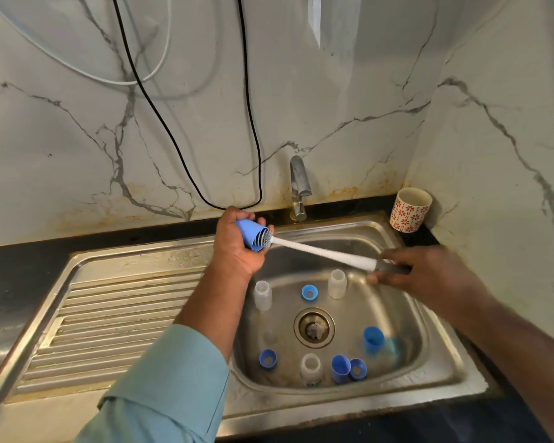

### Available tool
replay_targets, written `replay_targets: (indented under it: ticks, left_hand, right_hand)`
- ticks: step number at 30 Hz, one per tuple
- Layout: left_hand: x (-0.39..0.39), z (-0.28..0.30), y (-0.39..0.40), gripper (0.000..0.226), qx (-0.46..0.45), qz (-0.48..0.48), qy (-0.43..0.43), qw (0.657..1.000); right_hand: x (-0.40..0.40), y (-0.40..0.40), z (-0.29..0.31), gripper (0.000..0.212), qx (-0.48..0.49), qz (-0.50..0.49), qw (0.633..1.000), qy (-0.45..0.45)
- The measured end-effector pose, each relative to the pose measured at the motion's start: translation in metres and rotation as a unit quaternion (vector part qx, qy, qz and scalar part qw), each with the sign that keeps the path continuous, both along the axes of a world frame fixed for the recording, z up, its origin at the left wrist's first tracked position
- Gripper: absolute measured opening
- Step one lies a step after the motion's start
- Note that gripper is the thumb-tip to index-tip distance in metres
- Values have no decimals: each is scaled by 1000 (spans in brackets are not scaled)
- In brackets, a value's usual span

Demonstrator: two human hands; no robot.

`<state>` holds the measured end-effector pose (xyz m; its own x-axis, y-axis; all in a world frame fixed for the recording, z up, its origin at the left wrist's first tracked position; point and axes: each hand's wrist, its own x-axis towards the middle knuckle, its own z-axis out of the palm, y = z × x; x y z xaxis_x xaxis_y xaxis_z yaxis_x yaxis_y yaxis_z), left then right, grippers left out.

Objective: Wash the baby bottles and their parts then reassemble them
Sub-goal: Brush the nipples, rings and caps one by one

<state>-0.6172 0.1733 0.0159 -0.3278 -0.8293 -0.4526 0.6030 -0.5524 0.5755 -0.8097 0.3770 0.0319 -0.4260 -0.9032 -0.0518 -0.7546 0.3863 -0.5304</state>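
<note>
My left hand (237, 247) grips a blue bottle cap (249, 233) above the back of the steel sink (429, 334), its mouth facing right. The grey bristle head of a bottle brush (320, 253) sits inside the cap. My right hand (419, 270) holds the brush's dark handle end, blurred. In the basin stand three clear bottles (263, 295) (337, 283) (310, 366). Blue rings (309, 291) (267, 358) (358, 368) and blue caps (374, 338) (340, 367) lie around the drain (314, 327). A clear teat (269, 336) is faintly visible.
The tap (299, 187) stands behind the basin, no water running. A patterned cup (410, 210) sits on the dark counter at the back right. The ribbed drainboard (115, 314) lies to the left. Black and white cables (250, 123) hang on the marble wall.
</note>
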Motion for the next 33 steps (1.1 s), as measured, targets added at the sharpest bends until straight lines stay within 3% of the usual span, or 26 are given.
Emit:
replay_targets:
  ticks: [3,6,9,13,15,19,21,25,28,30,33]
  left_hand:
    - [-4,0,7,24,-12,34,22,999]
    - [-8,-2,12,21,3,64,27,998]
    - [-5,-4,9,17,17,95,20,995]
    - [-4,-5,7,29,18,100,-26,995]
    - [-2,-1,5,27,6,104,-32,994]
    - [12,3,-7,15,-10,101,25,995]
    - [20,-3,-8,15,-30,75,29,996]
    - [29,-9,-7,11,-92,57,34,994]
    - [29,-3,-5,14,-140,31,17,990]
    - [29,-6,0,16,-124,35,25,991]
    - [25,-9,9,6,-100,44,52,993]
  right_hand:
    - [-4,0,4,63,23,72,985,154]
    - [1,2,-2,78,-21,140,981,135]
    - [4,3,2,68,-63,165,972,152]
    - [3,3,19,39,-107,154,931,312]
    - [11,3,25,43,-126,166,903,377]
    - [31,3,26,44,34,167,947,274]
    - [28,4,26,47,21,192,950,246]
    - [12,4,10,64,-112,191,952,212]
    - [26,7,1,38,-33,115,992,48]
    - [32,10,1,20,23,131,990,-51]
    - [35,19,2,10,-9,113,983,-143]
